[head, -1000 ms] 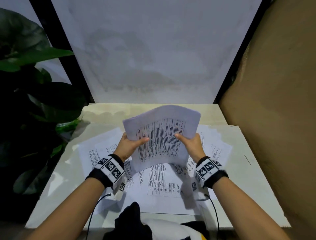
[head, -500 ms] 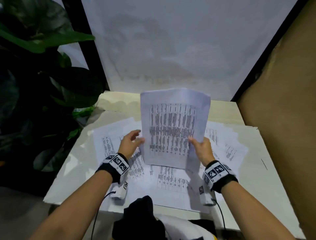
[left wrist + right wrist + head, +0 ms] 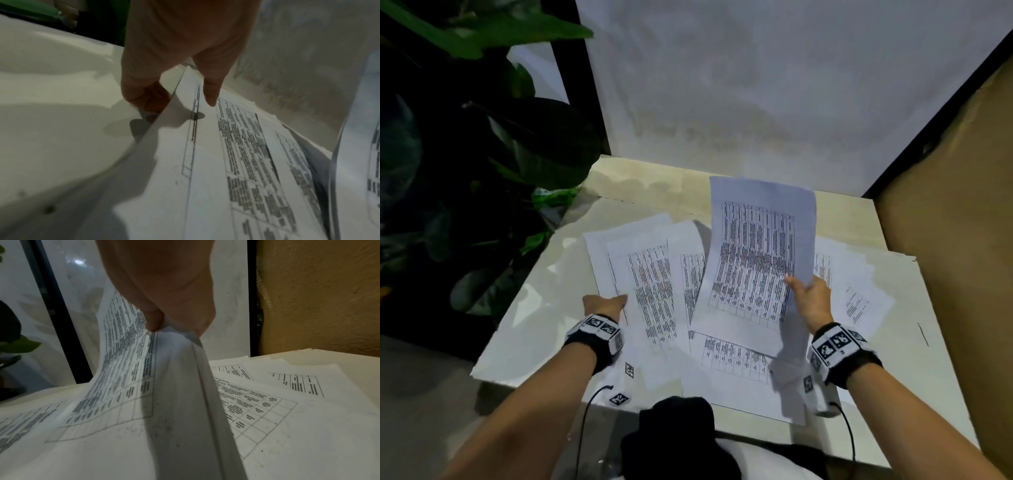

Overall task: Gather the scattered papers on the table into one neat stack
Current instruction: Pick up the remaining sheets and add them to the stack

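Several printed papers (image 3: 654, 274) lie fanned across a pale glossy table (image 3: 534, 308). Right hand (image 3: 810, 301) pinches a raised bundle of sheets (image 3: 753, 260) w/ thumb on top, at 1 o'clock. Left hand (image 3: 604, 305), 9 o'clock, pinches edge of a loose sheet (image 3: 205, 162), thumb above, fingers curled under. White wall (image 3: 756, 85) at 12, brown wall (image 3: 962, 188) at 3, leafy plant (image 3: 482, 144) at 10.

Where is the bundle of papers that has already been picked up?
In the head view the held bundle is right of centre, raised above the loose sheets on the table, pinched at its right edge by the right hand.
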